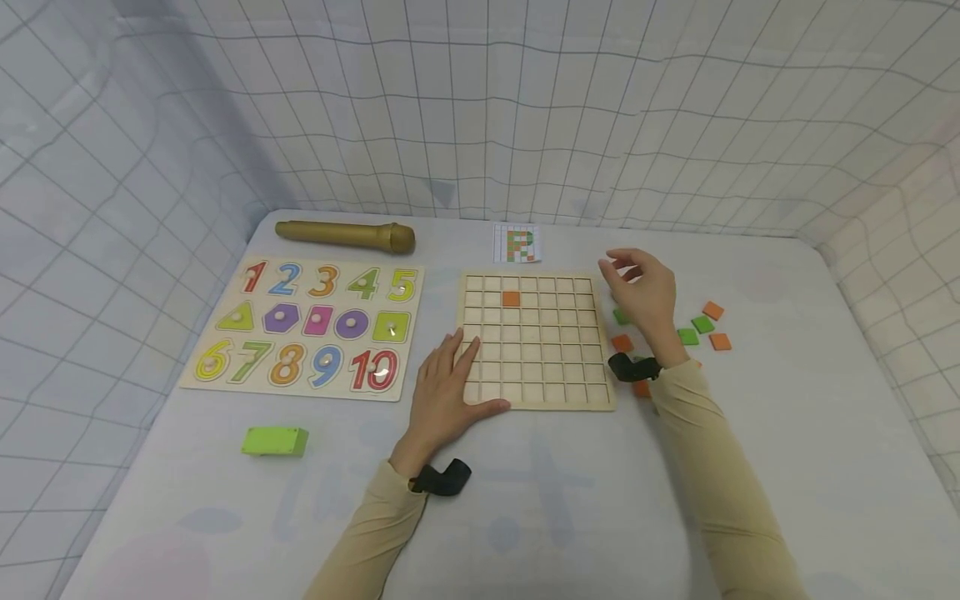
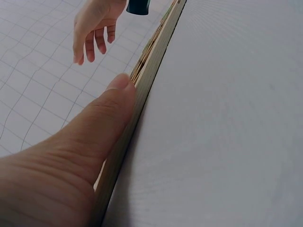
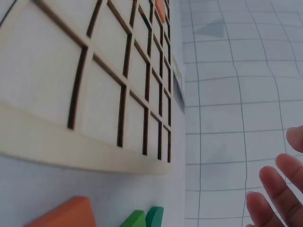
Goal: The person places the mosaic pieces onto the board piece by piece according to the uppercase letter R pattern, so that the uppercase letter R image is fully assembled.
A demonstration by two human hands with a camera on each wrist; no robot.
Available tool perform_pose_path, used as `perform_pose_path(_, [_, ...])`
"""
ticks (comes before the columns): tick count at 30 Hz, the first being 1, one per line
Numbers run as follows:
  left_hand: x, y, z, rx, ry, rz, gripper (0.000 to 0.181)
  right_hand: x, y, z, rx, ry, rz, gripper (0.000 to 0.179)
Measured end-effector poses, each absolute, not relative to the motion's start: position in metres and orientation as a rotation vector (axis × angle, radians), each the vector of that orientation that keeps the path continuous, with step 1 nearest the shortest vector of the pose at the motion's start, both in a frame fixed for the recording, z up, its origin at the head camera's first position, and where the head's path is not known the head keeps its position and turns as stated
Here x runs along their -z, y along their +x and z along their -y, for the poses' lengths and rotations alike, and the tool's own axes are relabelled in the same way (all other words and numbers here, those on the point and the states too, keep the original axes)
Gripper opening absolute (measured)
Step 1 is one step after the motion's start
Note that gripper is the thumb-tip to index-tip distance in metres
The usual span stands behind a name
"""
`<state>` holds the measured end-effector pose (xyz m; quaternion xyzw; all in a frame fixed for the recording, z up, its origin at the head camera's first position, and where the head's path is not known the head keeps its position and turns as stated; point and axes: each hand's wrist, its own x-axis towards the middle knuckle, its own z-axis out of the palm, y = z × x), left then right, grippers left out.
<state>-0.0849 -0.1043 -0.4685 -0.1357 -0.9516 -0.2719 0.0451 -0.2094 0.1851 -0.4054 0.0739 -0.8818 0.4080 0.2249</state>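
A square wooden grid board [image 1: 534, 343] lies on the table with one orange tile [image 1: 511, 298] in a cell near its top. My left hand [image 1: 444, 387] rests on the board's lower left corner, fingers spread and fairly straight; the thumb lies along the front edge, also in the left wrist view. Raised near the board's upper right corner is my right hand [image 1: 641, 287], its fingers loosely bent and nothing visible between them. The right wrist view shows its fingertips [image 3: 273, 187] apart. Below it lie green and orange tiles [image 1: 622, 342], partly hidden by hand and arm.
More loose tiles [image 1: 703, 324] lie right of the right hand. A small pattern card [image 1: 517, 244] sits behind the board. To the left are a number-and-shape puzzle [image 1: 414, 333], a gold toy microphone [image 1: 345, 236] and a green block [image 1: 274, 441]. Grid-patterned cloth [image 1: 525, 108] rises behind the table.
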Motion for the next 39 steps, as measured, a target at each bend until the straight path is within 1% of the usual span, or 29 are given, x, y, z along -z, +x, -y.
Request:
perform_pose_path(7, [0.467, -0.085, 0.106, 0.843, -0.408, 2.9, 0.1, 0.407, -0.203, -0.2, -1.045, 0.092, 2.56, 0.034])
perform_pose_path(15, [0.467, -0.084, 0.107, 0.841, -0.399, 2.911, 0.1, 0.407, -0.195, -0.212, -0.896, 0.009, 2.871, 0.042])
perform_pose_path(31, [0.469, -0.084, 0.106, 0.843, -0.405, 2.913, 0.1, 0.41, -0.189, -0.221, -0.737, -0.078, 3.15, 0.045])
perform_pose_path(39, [0.467, -0.084, 0.105, 0.844, -0.408, 2.916, 0.1, 0.414, -0.189, -0.222, -0.728, -0.106, 3.166, 0.04])
